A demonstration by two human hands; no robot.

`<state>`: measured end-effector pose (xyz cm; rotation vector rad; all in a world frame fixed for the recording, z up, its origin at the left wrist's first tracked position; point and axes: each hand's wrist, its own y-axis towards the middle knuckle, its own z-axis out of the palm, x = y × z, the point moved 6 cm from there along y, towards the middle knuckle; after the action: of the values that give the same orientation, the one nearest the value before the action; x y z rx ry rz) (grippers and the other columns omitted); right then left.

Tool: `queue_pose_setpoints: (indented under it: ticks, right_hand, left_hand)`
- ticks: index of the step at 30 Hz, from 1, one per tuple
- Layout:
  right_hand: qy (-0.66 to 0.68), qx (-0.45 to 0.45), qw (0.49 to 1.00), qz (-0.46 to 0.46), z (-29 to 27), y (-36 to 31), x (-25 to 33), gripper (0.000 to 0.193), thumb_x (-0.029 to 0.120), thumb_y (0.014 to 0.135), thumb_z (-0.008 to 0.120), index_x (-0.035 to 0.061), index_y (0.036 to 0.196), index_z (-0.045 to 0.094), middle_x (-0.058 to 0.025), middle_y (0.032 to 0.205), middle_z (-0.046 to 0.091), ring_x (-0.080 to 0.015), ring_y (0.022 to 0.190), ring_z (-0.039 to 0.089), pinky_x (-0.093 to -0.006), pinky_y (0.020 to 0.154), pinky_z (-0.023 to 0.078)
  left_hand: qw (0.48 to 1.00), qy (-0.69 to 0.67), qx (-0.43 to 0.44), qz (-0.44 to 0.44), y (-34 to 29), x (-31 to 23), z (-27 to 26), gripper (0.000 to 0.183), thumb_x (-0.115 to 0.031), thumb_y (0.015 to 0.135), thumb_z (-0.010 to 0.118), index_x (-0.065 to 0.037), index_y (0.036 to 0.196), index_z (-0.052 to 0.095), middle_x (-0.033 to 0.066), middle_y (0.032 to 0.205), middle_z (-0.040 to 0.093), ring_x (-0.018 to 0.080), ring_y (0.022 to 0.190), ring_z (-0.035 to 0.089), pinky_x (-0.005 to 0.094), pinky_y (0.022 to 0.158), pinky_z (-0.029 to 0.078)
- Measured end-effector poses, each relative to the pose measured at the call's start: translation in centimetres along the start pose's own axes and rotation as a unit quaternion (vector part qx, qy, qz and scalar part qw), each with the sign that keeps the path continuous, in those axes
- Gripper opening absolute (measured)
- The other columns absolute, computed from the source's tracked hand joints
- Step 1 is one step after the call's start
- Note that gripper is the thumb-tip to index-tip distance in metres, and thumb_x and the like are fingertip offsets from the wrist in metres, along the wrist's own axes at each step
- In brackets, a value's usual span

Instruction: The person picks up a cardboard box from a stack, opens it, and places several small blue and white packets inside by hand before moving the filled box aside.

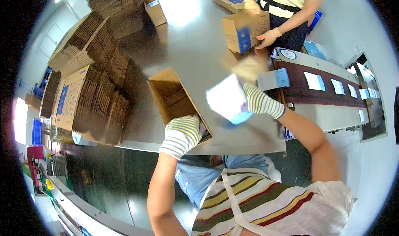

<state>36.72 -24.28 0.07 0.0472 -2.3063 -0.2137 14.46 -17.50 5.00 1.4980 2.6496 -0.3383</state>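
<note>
My left hand (181, 133), in a striped knit glove, is closed over the near edge of an open cardboard box (169, 90), its fingertips hidden inside. The part of the box interior that shows is bare brown cardboard. To the right of the box, my right hand (262, 101), gloved the same way, grips a white and light-blue packet (226, 97) above the table. Motion blurs the packet. Just beyond that hand, another blue and grey packet (274, 79) lies at the near end of the conveyor belt (291, 72).
Tall stacks of flattened cartons (89, 99) line the table's left side. Several packets (314, 81) sit along the belt at right. Across the grey table (187, 40), a co-worker handles a carton (245, 30). A blurred beige shape (251, 68) shows beyond my right hand.
</note>
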Motion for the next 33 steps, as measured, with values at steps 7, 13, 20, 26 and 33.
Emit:
queue_pose_setpoints:
  ticks: [7, 13, 20, 26, 33]
  right_hand:
    - [0.291, 0.055, 0.941, -0.163, 4.9, 10.3, 15.2, 0.071, 0.033, 0.067, 0.077, -0.0022, 0.122, 0.050, -0.0166, 0.113, 0.060, -0.0287, 0.104, 0.057, -0.0368, 0.096, 0.042]
    - [-0.276, 0.148, 0.950, -0.011, 7.3, 10.5, 13.9, 0.063, 0.033, 0.074, 0.063, 0.0013, 0.127, 0.048, -0.0147, 0.117, 0.060, -0.0277, 0.114, 0.053, -0.0476, 0.111, 0.022]
    - [-0.430, 0.253, 0.866, -0.020, 7.5, 9.6, 14.2, 0.087, 0.050, 0.069, 0.069, 0.0029, 0.136, 0.040, -0.0100, 0.132, 0.052, -0.0265, 0.126, 0.044, -0.0539, 0.109, 0.019]
    - [-0.239, 0.045, 0.966, -0.085, 4.6, 6.8, 15.7, 0.078, 0.041, 0.061, 0.078, 0.0013, 0.122, 0.048, -0.0175, 0.125, 0.049, -0.0334, 0.123, 0.041, -0.0459, 0.109, 0.026]
    - [-0.162, 0.049, 0.952, -0.254, 9.8, -0.9, 19.7, 0.040, 0.038, 0.079, 0.059, 0.0063, 0.103, 0.057, -0.0106, 0.099, 0.059, -0.0255, 0.091, 0.056, -0.0409, 0.085, 0.045]
  left_hand:
    - [1.000, 0.010, 0.026, -0.002, 0.8, 0.1, 1.5, 0.032, -0.029, 0.085, 0.051, 0.001, 0.091, 0.062, 0.0233, 0.090, 0.064, 0.0363, 0.086, 0.062, 0.0445, 0.078, 0.048]
    - [1.000, -0.005, 0.029, 0.001, 0.1, 0.2, 1.4, 0.032, -0.033, 0.088, 0.048, -0.004, 0.090, 0.063, 0.0192, 0.082, 0.065, 0.0364, 0.075, 0.063, 0.0476, 0.071, 0.049]
    - [0.904, -0.076, -0.419, 0.036, -2.8, 0.4, -9.6, 0.013, -0.020, 0.084, 0.058, -0.007, 0.086, 0.060, 0.0137, 0.069, 0.061, 0.0352, 0.066, 0.060, 0.0439, 0.064, 0.047]
    - [0.987, 0.108, -0.063, -0.105, 4.2, 5.4, -4.0, 0.022, -0.021, 0.085, 0.053, -0.006, 0.098, 0.063, 0.0171, 0.090, 0.066, 0.0332, 0.087, 0.063, 0.0421, 0.077, 0.050]
    - [0.984, 0.077, 0.157, -0.028, 8.4, 9.8, 2.8, 0.039, -0.034, 0.089, 0.045, -0.004, 0.102, 0.064, 0.0186, 0.105, 0.064, 0.0338, 0.101, 0.059, 0.0410, 0.087, 0.047]
